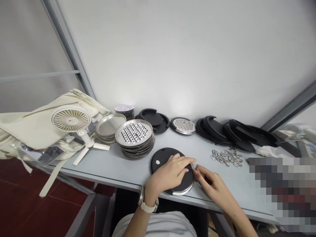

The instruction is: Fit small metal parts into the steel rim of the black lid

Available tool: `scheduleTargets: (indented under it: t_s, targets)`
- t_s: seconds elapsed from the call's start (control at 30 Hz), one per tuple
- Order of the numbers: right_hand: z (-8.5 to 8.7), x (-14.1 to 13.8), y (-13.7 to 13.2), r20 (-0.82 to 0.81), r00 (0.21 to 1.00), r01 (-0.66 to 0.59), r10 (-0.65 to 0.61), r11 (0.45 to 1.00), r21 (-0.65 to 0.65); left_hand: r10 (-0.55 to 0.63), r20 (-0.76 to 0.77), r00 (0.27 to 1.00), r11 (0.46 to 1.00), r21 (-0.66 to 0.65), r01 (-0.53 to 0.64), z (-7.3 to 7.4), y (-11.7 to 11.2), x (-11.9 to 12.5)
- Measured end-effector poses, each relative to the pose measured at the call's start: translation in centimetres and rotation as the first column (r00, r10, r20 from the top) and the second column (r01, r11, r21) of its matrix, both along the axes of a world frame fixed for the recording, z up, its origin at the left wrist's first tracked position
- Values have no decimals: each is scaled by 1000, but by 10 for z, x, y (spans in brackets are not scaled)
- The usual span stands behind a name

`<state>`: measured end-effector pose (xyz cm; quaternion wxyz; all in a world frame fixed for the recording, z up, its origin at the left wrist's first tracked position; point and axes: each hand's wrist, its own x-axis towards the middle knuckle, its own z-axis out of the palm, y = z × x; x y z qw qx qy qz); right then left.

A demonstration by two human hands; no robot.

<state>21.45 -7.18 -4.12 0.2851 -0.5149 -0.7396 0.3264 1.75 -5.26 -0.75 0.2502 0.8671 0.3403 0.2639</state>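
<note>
A black round disc (161, 158) lies near the table's front edge, with a white dot on it and a shiny metal rim (181, 191) showing along its lower edge. My left hand (170, 172) rests across the disc, fingers and thumb bent around its right edge. Just to the right, my right hand (212, 184) pinches a small metal clip (193, 168) at that same edge. The clip is partly hidden by my fingertips, so I cannot tell whether it passes through the disc. A pile of similar metal clips (227, 157) lies to the right.
Stacked metal grater plates (134, 133) and plain metal discs (108, 126) stand at the left. Black holders (214, 130) and a finished-looking grater (183, 125) line the wall. A white fan (71, 120) and cream bag (46, 125) occupy the left end; a blurred patch covers the right.
</note>
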Motion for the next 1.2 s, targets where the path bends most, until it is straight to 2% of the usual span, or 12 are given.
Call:
scheduleTargets:
  t_s: [0.33,0.63,1.2]
  targets:
    - [5,0,-2,-50,999,-13,10,997,-74,5,1,1000,1000,-5,-5,0,0,0]
    - [-3,2,0,25,1000,-4,4,1000,3,3,-1,1000,1000,-11,-3,1,0,-1]
    - [-4,1,0,97,995,-13,6,997,72,-11,6,1000,1000,-19,11,1,0,-1]
